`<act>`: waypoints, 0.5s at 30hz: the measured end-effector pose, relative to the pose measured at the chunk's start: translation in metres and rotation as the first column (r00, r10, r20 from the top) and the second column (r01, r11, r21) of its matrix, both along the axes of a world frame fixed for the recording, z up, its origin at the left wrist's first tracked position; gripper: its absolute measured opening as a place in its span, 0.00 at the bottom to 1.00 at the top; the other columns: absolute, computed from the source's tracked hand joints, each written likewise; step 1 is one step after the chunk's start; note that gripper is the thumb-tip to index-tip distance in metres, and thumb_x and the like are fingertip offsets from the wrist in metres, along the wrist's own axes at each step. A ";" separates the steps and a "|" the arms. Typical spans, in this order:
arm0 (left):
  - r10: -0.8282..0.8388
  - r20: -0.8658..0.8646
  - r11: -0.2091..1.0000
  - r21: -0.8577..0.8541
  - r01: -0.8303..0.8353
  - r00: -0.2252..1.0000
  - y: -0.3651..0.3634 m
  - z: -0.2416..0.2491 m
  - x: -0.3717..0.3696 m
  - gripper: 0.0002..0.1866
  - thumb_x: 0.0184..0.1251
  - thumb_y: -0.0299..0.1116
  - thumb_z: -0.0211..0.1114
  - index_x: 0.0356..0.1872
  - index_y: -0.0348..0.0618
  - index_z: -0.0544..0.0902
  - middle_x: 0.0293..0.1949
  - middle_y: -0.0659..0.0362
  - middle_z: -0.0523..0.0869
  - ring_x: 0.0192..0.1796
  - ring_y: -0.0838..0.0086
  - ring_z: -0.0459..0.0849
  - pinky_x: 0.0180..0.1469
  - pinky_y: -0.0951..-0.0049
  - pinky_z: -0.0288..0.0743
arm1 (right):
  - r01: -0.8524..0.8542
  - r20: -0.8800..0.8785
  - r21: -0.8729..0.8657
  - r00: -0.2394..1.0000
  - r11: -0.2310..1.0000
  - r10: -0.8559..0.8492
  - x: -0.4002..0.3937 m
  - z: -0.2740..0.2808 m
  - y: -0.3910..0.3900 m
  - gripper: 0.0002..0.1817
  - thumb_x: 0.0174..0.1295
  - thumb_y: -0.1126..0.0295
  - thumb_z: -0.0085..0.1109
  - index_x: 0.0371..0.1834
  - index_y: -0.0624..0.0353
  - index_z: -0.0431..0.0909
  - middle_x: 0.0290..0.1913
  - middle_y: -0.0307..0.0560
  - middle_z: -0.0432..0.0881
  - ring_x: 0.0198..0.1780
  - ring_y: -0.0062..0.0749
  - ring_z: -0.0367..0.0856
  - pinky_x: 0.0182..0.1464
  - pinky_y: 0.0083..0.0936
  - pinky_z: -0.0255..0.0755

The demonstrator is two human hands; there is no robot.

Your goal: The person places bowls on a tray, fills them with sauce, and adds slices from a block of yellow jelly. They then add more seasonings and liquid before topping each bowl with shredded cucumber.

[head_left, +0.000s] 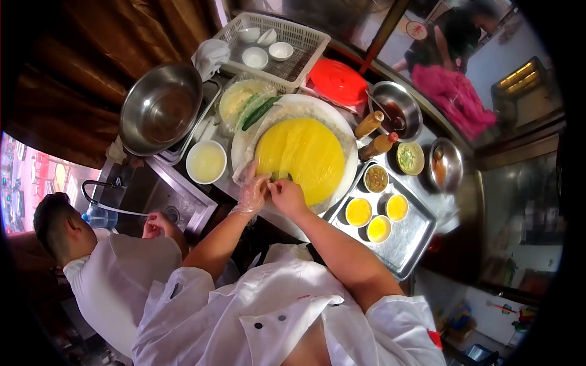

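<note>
My gloved left hand (pixel 253 194) and bare right hand (pixel 287 195), fingers seemingly pinching the yellow sheet (pixel 302 158), white board (pixel 332 113) beneath

steel bowl (pixel 160 108) far-left of my tray (pixel 415 238) | white basket (pixel 305 46) above it | red lid (pixel 337 80) | two bottles (pixel 378 135) just above tray | co-worker (pixel 110 274) far left

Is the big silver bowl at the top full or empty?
Empty. The big silver bowl shows only its bare shiny inside, with nothing lying in it. It sits tilted beside the sink.
</note>
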State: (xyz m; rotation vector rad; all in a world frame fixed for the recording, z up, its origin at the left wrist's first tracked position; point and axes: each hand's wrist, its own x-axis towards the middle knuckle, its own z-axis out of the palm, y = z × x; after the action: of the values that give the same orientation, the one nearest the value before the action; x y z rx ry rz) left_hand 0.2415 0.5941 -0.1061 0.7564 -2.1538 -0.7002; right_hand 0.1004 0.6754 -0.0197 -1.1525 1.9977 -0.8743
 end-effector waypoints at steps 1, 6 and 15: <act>-0.002 -0.001 1.000 0.002 0.002 1.000 0.005 -0.003 0.003 0.18 0.62 0.21 0.69 0.53 0.43 0.82 0.74 0.30 0.65 0.69 0.36 0.75 0.68 0.52 0.73 | 0.002 -0.001 0.002 1.000 1.000 -0.002 0.002 -0.004 0.004 0.17 0.69 0.56 0.61 0.33 0.60 0.86 0.31 0.61 0.86 0.35 0.61 0.85 0.40 0.49 0.79; 0.004 -0.035 0.990 0.140 0.001 0.999 0.020 -0.014 0.012 0.24 0.60 0.10 0.59 0.57 0.41 0.79 0.74 0.37 0.65 0.70 0.49 0.76 0.65 0.67 0.75 | -0.114 -0.148 -0.152 0.985 0.982 0.092 0.008 -0.017 0.028 0.13 0.66 0.59 0.65 0.32 0.59 0.85 0.31 0.60 0.85 0.33 0.58 0.86 0.38 0.48 0.79; -0.153 0.459 0.986 0.136 0.101 0.875 0.008 0.044 0.020 0.53 0.50 0.35 0.80 0.78 0.41 0.59 0.76 0.37 0.61 0.81 0.39 0.54 0.81 0.46 0.51 | -0.475 -0.425 -0.002 0.797 0.880 0.430 -0.002 -0.028 0.065 0.09 0.68 0.67 0.57 0.32 0.59 0.81 0.34 0.55 0.85 0.35 0.51 0.87 0.38 0.44 0.82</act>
State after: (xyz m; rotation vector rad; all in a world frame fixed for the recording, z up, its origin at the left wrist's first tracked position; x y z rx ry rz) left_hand 0.2616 0.6016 -0.0626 0.9218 -2.6419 -0.7658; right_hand 0.0988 0.7404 -0.0482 -1.9156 1.8625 -0.5174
